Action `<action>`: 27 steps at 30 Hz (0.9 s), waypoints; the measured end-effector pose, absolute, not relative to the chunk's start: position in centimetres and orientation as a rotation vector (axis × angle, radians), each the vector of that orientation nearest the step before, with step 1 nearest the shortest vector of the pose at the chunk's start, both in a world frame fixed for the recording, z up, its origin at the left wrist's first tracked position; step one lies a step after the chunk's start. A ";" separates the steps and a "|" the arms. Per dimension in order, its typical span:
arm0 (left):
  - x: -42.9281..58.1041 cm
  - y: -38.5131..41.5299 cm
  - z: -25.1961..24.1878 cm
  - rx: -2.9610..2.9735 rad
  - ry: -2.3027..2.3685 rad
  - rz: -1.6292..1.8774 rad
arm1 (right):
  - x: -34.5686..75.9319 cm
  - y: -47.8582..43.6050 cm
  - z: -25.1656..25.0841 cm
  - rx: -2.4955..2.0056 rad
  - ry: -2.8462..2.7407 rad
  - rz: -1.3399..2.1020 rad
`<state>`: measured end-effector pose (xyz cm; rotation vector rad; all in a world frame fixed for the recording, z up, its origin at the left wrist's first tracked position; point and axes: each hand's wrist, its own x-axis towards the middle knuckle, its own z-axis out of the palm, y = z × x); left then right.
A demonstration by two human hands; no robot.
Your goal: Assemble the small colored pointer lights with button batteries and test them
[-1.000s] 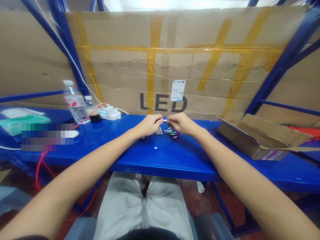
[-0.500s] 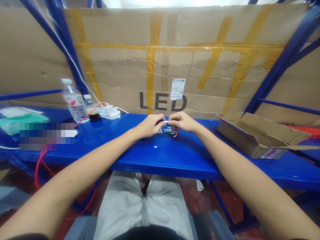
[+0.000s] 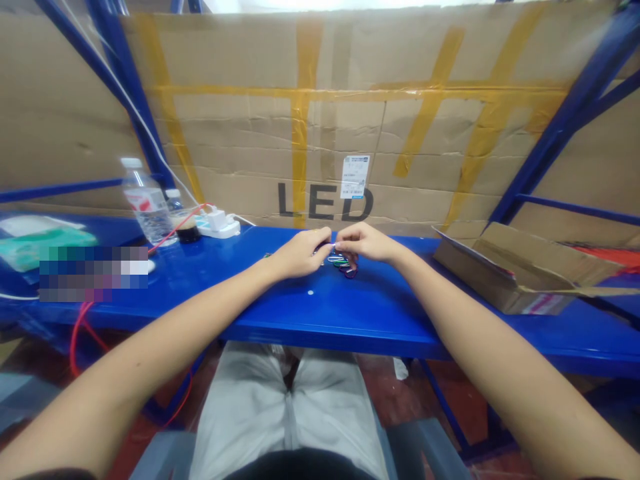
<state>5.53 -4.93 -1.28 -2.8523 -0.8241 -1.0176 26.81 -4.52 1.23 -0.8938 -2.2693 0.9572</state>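
Blue tabletop (image 3: 360,313) backed by far cardboard (image 3: 240,140), open carton (image 3: 475,279) at right; left hand (image 3: 303,253) and right hand (image 3: 367,242) pinch a small pale piece (image 3: 333,247).

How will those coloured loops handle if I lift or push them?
The coloured loops look thin, so they're probably light and perhaps floppy. Bunched close, they may snag each other. Lying flat on the blue table, they'd likely slide rather than roll.
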 end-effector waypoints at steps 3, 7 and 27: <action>5.6 -4.9 -1.3 -2.853 -0.855 -1.016 | 26.8 -4.6 1.2 -0.918 -2.266 0.946; 5.6 -4.8 -1.3 -2.884 -0.805 -1.079 | 26.9 -4.5 1.1 -0.901 -2.256 1.006; 6.0 -4.4 -1.8 -2.833 -0.702 -1.310 | 27.1 -3.7 0.1 -0.761 -1.893 1.497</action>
